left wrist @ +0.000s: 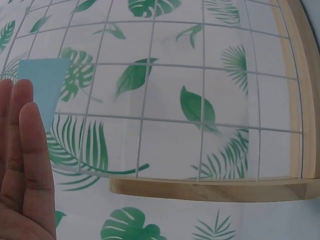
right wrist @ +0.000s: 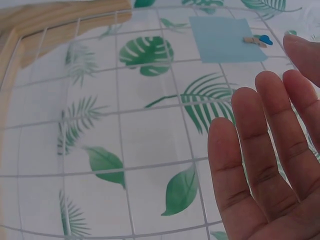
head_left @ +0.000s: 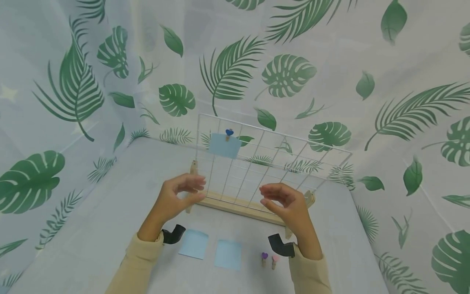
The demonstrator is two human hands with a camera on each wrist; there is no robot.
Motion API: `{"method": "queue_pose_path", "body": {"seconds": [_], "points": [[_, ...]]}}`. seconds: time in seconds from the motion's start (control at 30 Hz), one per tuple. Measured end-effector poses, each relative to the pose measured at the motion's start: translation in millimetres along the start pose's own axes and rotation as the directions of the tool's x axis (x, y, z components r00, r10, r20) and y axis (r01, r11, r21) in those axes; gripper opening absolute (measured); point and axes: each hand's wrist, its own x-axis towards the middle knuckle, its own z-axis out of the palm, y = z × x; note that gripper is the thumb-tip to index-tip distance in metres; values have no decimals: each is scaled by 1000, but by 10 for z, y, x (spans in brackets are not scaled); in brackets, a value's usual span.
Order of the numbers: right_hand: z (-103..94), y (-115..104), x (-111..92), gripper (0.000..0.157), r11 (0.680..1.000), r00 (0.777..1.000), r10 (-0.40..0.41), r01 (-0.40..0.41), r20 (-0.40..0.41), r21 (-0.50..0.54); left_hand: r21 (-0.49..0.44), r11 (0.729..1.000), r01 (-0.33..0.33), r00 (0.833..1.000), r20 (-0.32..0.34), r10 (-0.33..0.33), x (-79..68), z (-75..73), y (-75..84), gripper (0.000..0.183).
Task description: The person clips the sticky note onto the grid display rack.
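Observation:
My left hand [head_left: 178, 195] hovers in front of the left part of a white wire grid [head_left: 253, 167], fingers relaxed and holding nothing. On the other side my right hand [head_left: 288, 203] is raised near the grid's right part, likewise holding nothing. A blue paper note [head_left: 223, 146] hangs at the grid's upper left under a small clothespin with a blue heart [head_left: 229, 132]. The grid stands in a wooden base [head_left: 238, 207]. In the right wrist view the clipped note [right wrist: 225, 42] appears beyond my fingers [right wrist: 225, 155].
Two blue paper notes, a left one [head_left: 193, 244] and a right one [head_left: 228, 254], lie on the white table [head_left: 84, 228]. Right of them are a purple-heart clothespin [head_left: 264, 259] and a pink-heart clothespin [head_left: 274, 261]. Leaf-patterned cloth [head_left: 227, 24] surrounds the table.

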Motion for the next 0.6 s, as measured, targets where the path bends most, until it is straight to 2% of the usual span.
{"method": "queue_pose_path", "body": {"seconds": [0.23, 0.6], "points": [[-14, 15, -65, 28, 999, 1000, 13, -13, -11, 41, 0, 1000, -20, 1000, -9, 20, -60, 12, -37, 34], [-27, 52, -159, 24, 999, 1000, 6, -5, -14, 50, -8, 1000, -10, 1000, -24, 10, -150, 36, -101, 34]]}}
